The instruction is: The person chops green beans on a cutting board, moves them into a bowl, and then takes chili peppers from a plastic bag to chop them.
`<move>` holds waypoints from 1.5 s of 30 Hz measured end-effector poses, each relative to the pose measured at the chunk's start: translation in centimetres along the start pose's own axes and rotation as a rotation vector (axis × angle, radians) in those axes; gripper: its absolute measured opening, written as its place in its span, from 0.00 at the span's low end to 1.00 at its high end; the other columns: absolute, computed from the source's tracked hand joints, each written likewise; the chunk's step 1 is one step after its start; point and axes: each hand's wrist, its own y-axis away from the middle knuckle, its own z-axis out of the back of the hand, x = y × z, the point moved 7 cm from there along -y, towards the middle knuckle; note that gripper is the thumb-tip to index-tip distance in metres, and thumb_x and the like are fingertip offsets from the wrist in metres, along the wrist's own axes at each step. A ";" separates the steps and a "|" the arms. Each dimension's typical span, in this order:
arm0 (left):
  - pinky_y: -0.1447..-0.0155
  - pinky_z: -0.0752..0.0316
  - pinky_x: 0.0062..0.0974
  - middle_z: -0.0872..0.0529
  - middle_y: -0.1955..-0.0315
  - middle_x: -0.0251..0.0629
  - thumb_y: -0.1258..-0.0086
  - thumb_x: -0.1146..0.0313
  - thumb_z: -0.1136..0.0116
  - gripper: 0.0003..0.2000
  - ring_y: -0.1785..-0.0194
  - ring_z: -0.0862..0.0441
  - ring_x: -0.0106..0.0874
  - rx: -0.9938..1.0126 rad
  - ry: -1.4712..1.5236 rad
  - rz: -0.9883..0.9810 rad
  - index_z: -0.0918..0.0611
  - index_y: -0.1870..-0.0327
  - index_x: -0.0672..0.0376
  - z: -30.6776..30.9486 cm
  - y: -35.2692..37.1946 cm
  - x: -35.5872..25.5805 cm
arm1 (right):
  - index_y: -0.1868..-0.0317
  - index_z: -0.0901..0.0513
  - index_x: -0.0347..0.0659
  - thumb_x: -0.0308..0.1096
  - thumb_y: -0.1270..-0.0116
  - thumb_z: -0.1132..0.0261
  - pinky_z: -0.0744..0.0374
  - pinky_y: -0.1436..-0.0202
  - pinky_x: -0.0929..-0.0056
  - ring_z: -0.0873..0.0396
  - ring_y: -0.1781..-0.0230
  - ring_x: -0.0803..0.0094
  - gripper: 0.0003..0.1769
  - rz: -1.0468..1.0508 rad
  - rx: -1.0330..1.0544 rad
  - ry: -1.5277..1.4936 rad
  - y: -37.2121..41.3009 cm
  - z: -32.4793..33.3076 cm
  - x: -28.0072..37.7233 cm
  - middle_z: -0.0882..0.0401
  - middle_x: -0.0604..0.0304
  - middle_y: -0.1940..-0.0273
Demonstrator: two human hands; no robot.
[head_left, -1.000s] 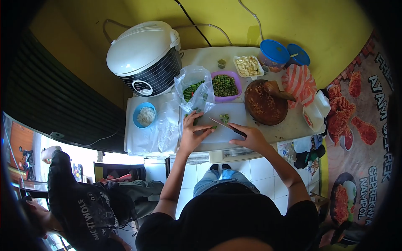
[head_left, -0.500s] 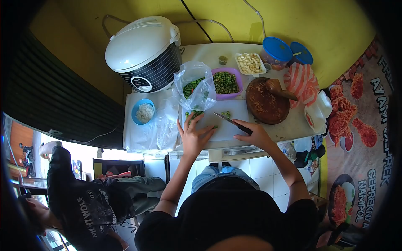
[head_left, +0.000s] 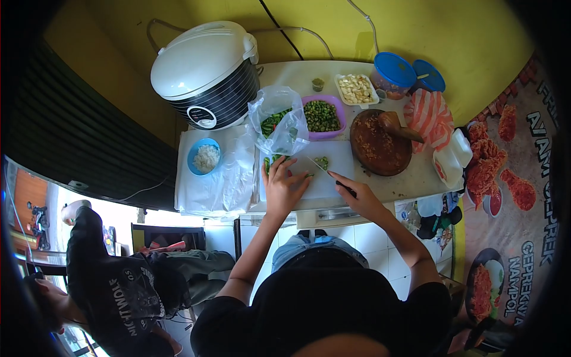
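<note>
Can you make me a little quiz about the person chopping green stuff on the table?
1. What does the person's right hand hold over the white cutting board? A) a wooden spoon B) a black-handled knife C) a glass cup
2. True or false: the lid of the round white rice cooker stands open.
3. Fill in: the heap of chopped green pieces sits in a ___ plastic bowl.

Key: 1 B; 2 false; 3 purple.
</note>
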 end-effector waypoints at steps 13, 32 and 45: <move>0.24 0.51 0.57 0.17 0.45 0.31 0.44 0.58 0.25 0.08 0.32 0.27 0.37 -0.035 0.054 0.080 0.07 0.64 0.43 -0.5 0.1 0.8 | 0.25 0.33 0.53 0.35 0.20 0.47 0.27 0.63 0.75 0.37 0.75 0.78 0.25 -0.054 0.072 0.062 1.7 -1.6 0.5 0.31 0.58 0.74; 0.24 0.54 0.63 0.17 0.48 0.27 0.44 0.59 0.26 0.06 0.33 0.28 0.36 -0.041 0.041 0.094 0.07 0.66 0.41 -0.6 0.1 0.9 | 0.26 0.31 0.49 0.32 0.23 0.46 0.26 0.69 0.66 0.27 0.80 0.65 0.25 0.011 -0.043 0.126 1.4 -3.1 -0.3 0.28 0.44 0.78; 0.25 0.54 0.63 0.16 0.52 0.26 0.43 0.59 0.26 0.05 0.34 0.27 0.36 -0.060 0.032 0.096 0.08 0.67 0.43 -0.6 0.1 1.0 | 0.27 0.30 0.49 0.31 0.25 0.45 0.24 0.67 0.55 0.20 0.76 0.45 0.26 0.011 -0.092 0.275 -0.1 -3.5 1.4 0.22 0.37 0.74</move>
